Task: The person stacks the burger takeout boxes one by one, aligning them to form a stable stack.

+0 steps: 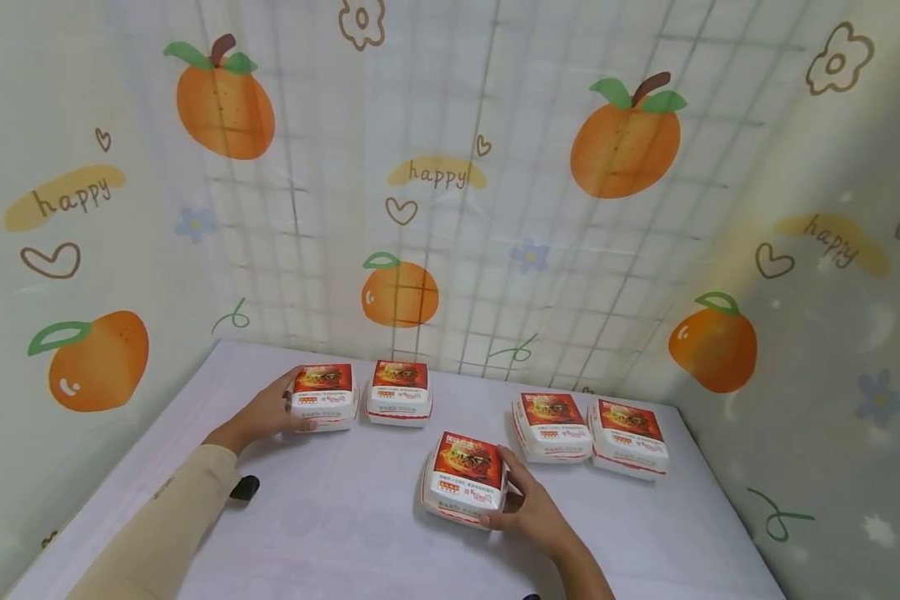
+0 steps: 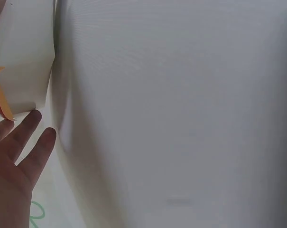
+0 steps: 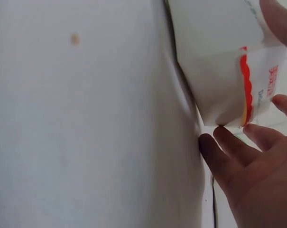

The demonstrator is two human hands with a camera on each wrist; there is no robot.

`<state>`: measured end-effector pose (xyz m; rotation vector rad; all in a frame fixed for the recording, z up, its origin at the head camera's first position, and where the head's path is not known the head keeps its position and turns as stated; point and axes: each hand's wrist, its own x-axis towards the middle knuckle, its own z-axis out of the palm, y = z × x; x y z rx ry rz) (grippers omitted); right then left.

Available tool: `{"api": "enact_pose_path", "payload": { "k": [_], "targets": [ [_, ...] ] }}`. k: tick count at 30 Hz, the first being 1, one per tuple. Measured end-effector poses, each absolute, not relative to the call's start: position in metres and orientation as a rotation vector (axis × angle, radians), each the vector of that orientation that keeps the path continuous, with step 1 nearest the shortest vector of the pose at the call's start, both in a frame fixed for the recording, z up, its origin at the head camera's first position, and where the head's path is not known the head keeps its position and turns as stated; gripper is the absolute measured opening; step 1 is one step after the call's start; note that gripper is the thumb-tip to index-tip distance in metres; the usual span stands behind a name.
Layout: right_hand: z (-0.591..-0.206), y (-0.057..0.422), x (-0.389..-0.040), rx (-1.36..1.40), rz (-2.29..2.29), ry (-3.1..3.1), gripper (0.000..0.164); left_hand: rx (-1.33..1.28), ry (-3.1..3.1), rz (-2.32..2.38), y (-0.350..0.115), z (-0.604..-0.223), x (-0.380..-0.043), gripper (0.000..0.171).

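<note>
At the far left of the table my left hand (image 1: 268, 410) holds a white-and-red burger box (image 1: 327, 400), thumb at the near side and fingers behind. In the left wrist view, fingertips (image 2: 35, 116) lie against the lower edge of that box (image 2: 27, 76). My right hand (image 1: 534, 510) grips a second burger box (image 1: 465, 475), front and centre, with its thumb at the near corner and fingers along the right side. The right wrist view has this box (image 3: 214, 71) between thumb and fingers, close to the white tabletop (image 3: 86, 118).
Another burger box (image 1: 399, 398) sits just right of the left hand's one. Two more, a tilted box (image 1: 551, 425) and its neighbour (image 1: 627, 437), stand side by side at the right. Behind the white table (image 1: 330, 508) hangs a curtain (image 1: 330, 208) printed with oranges.
</note>
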<state>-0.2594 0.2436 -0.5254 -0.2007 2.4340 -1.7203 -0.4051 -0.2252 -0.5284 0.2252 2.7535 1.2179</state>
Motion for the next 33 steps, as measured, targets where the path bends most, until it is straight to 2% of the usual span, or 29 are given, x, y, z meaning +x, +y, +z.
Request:
{"api": "enact_pose_path", "payload": {
  "k": [16, 33],
  "targets": [
    [-0.525, 0.238, -0.258, -0.154, -1.689, 2.501, 0.118, 0.251, 2.757, 1.294, -0.222, -0.515, -0.388, 0.128],
    [-0.525, 0.235, -0.255, -0.194, -1.694, 2.486, 0.118, 0.413, 2.746, 1.353, -0.182, -0.483, -0.361, 0.121]
  ]
}}
